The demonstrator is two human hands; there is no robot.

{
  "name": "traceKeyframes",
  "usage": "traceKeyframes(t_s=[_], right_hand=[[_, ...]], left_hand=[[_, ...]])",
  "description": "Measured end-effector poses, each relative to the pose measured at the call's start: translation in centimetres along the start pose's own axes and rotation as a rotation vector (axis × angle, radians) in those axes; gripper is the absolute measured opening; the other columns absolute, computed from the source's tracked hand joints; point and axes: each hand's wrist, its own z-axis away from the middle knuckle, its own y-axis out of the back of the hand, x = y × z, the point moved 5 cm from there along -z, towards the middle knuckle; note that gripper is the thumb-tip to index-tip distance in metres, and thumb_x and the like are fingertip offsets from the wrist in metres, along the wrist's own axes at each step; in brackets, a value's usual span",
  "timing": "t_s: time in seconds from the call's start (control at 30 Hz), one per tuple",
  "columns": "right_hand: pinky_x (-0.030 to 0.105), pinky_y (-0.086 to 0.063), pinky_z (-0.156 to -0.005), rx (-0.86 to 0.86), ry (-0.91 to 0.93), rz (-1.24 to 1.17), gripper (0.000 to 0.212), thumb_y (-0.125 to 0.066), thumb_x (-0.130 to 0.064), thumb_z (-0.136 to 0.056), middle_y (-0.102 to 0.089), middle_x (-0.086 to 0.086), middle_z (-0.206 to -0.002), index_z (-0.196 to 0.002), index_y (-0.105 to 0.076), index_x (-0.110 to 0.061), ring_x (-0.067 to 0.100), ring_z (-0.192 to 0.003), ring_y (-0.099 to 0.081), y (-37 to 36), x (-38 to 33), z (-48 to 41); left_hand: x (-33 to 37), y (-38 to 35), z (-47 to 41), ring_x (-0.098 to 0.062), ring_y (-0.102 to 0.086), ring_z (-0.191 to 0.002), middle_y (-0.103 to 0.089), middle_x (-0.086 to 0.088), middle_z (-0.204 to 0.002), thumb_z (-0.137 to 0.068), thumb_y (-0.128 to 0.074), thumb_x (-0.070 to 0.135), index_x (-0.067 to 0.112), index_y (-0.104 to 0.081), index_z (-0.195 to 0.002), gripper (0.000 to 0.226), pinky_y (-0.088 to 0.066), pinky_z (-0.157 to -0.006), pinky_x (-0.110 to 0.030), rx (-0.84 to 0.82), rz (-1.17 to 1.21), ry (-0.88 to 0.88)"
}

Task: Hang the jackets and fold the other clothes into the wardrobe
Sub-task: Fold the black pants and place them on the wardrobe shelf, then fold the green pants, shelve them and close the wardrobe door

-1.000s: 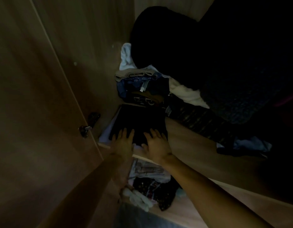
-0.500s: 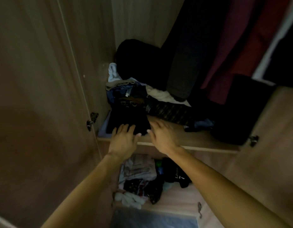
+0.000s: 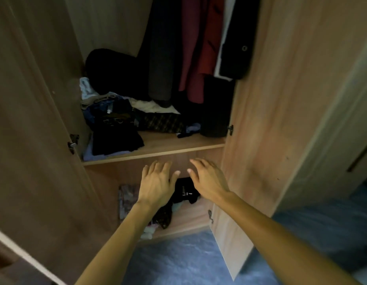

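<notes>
Folded dark garment [image 3: 116, 140] lies flat at the left front of the wardrobe shelf [image 3: 178, 145], squared to the edge, probably to leave room beside it. Jackets [image 3: 190, 48] hang above. Left hand [image 3: 157, 184] and right hand [image 3: 209, 179] hover below the shelf, fingers spread, empty, touching nothing.

Both hands [image 3: 157, 186] off folded black garment [image 3: 116, 140], withdrawn below shelf [image 3: 157, 154].

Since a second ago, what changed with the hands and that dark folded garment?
Both hands, left and right, let go of the dark folded garment and drew back below the shelf, open and empty. The garment stays on the shelf's left; hanging jackets unchanged.
</notes>
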Motion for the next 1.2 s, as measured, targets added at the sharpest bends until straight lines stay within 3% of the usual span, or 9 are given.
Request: traceKeyframes(t_s=[0.27, 0.37, 0.57, 0.83, 1.03, 1.2], right_hand=[[0.036, -0.048, -0.087, 0.162, -0.099, 0.031, 0.041, -0.037, -0.036, -0.096, -0.064, 0.008, -0.116, -0.120, -0.059, -0.011, 0.026, -0.102, -0.061, 8.8, 8.4, 10.4], [0.036, -0.050, -0.078, 0.239, -0.159, 0.080, 0.025, -0.053, -0.024, -0.091, -0.067, 0.009, -0.107, -0.110, -0.063, -0.010, 0.029, -0.088, -0.064, 12.6, 13.5, 16.2], [0.039, -0.052, -0.070, 0.273, -0.408, 0.166, 0.034, -0.048, -0.033, -0.089, -0.069, 0.011, -0.099, -0.109, -0.065, -0.012, 0.035, -0.078, -0.065, 20.1, 24.2, 29.7], [0.037, -0.051, -0.074, 0.355, -0.650, 0.244, 0.032, -0.052, -0.029, -0.093, -0.068, 0.010, -0.106, -0.115, -0.064, -0.010, 0.029, -0.089, -0.064, 28.4, 34.1, 46.6], [0.039, -0.048, -0.087, 0.388, -0.862, 0.299, 0.038, -0.045, -0.034, -0.096, -0.064, 0.010, -0.119, -0.123, -0.060, -0.011, 0.028, -0.103, -0.061, 32.8, 39.0, 56.2], [0.035, -0.047, -0.085, 0.396, -1.032, 0.397, 0.041, -0.043, -0.037, -0.095, -0.065, 0.007, -0.117, -0.122, -0.061, -0.012, 0.027, -0.101, -0.062, 35.6, 42.2, 62.1]], left_hand=[[15.2, -1.2, 3.3, -0.033, -0.051, -0.118, -0.060, -0.011, -0.123, -0.089, -0.015, 0.055, 0.012, -0.055, -0.124, 0.068, -0.031, -0.105, -0.049, -0.024, 0.122, -0.181], [22.3, -2.4, 5.1, -0.034, -0.052, -0.117, -0.060, -0.014, -0.122, -0.088, -0.015, 0.054, 0.010, -0.056, -0.123, 0.071, -0.031, -0.105, -0.049, -0.054, 0.177, -0.244], [39.0, -4.7, 9.9, -0.034, -0.059, -0.103, -0.065, -0.014, -0.110, -0.090, -0.027, 0.049, 0.010, -0.061, -0.117, 0.058, -0.045, -0.091, -0.044, -0.121, 0.261, -0.439], [58.6, -7.0, 18.0, -0.032, -0.061, -0.104, -0.066, -0.012, -0.112, -0.090, -0.028, 0.051, 0.010, -0.063, -0.116, 0.061, -0.041, -0.096, -0.048, -0.207, 0.352, -0.699], [69.5, -9.1, 22.3, -0.029, -0.053, -0.116, -0.060, -0.008, -0.124, -0.089, -0.015, 0.058, 0.012, -0.055, -0.127, 0.072, -0.032, -0.103, -0.047, -0.332, 0.389, -0.916], [78.2, -10.9, 24.8, -0.027, -0.056, -0.114, -0.063, -0.008, -0.120, -0.094, -0.027, 0.052, 0.012, -0.060, -0.123, 0.059, -0.036, -0.103, -0.050, -0.358, 0.442, -1.116]])
